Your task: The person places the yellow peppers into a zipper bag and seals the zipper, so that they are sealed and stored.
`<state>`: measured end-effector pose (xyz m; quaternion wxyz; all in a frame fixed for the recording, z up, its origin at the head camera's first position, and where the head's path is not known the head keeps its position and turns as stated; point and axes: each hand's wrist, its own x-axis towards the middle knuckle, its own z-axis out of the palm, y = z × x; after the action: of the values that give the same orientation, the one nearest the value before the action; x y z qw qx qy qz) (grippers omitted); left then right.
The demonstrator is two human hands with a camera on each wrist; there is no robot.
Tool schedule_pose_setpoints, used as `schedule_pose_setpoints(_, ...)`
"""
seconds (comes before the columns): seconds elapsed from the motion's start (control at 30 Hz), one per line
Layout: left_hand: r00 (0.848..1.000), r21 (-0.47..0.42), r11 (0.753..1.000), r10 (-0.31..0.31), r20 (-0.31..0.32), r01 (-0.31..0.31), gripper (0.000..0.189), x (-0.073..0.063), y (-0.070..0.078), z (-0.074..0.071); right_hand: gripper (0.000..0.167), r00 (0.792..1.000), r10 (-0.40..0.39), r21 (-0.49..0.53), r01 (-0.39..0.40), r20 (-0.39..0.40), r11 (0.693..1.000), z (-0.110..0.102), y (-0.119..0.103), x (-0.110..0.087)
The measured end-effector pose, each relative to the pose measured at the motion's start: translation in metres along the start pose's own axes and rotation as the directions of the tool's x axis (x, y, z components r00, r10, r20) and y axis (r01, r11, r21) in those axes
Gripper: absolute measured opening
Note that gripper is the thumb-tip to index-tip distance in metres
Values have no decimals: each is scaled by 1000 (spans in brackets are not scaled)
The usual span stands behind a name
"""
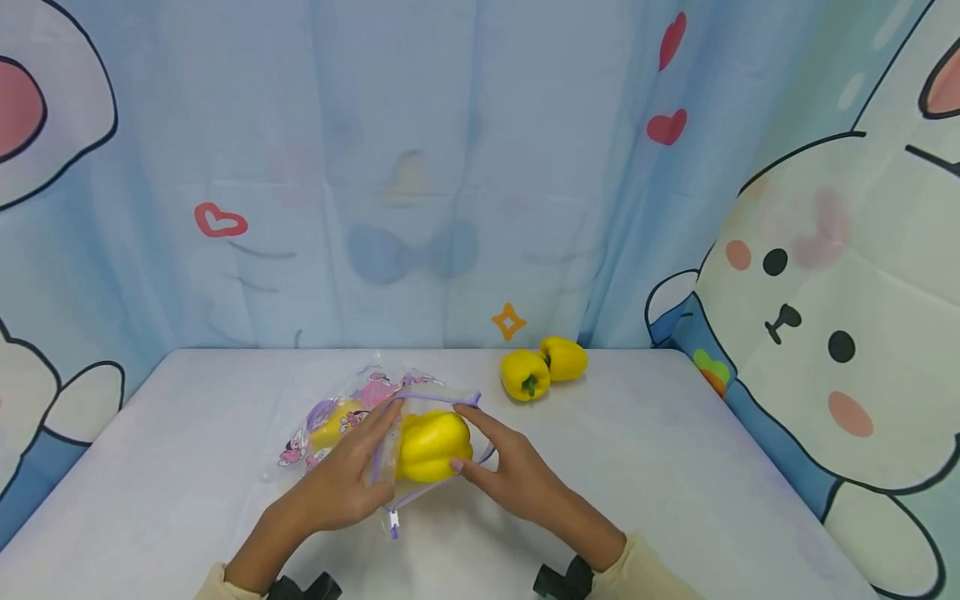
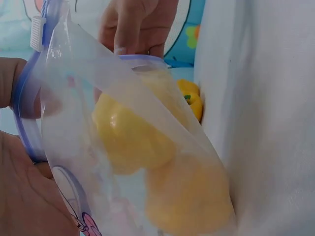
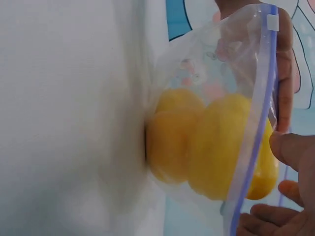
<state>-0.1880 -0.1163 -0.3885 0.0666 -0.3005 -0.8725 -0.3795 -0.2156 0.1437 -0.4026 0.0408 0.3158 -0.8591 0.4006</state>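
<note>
A clear zip bag (image 1: 382, 471) with a purple-edged mouth and pink cartoon prints lies on its side on the table. My left hand (image 1: 345, 479) holds the bag by its mouth, the fingers along one side of the rim. A yellow bell pepper (image 1: 433, 446) sits in the open mouth, partly inside. Thumb and fingers of my right hand (image 1: 517, 475) grip that pepper at its near end. Deeper in the bag, behind the plastic, lies more yellow pepper (image 3: 167, 147); its stem end is hidden. The white slider (image 2: 37, 34) is at one end of the zip.
Two more yellow bell peppers (image 1: 525, 375) lie together near the table's back edge, right of the bag. The table (image 1: 675, 467) has a white cover. Behind it hangs a blue cartoon curtain (image 1: 420, 167).
</note>
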Motion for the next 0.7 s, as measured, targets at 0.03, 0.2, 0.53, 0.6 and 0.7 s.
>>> schedule_pose_setpoints(0.03, 1000, -2, 1000, -7, 0, 7, 88, 0, 0, -1, 70, 1000, -6, 14, 5, 18, 1000, -2, 0, 0)
schedule_pose_setpoints(0.2, 1000, 5, 1000, -30, 10, 30, 87, 2, -4, -3, 73, 994, -39, 70, 32, 103, 997, -11, -3, -1)
schedule_pose_setpoints(0.53, 1000, -19, 999, -27, 1, 27, 86, 3, -8, -5, 48, 977, -190, 222, 207, -97, 953, -15, -2, 1)
schedule_pose_setpoints(0.6, 1000, -16, 1000, -24, -8, 24, 87, 2, -9, -5, 41, 959, -221, 233, 260, -180, 937, -16, -2, 2)
schedule_pose_setpoints(0.7, 999, -8, 999, -35, -24, 35, 88, 2, -11, -5, 36, 928, -243, 236, 313, -282, 920, -16, 0, 4)
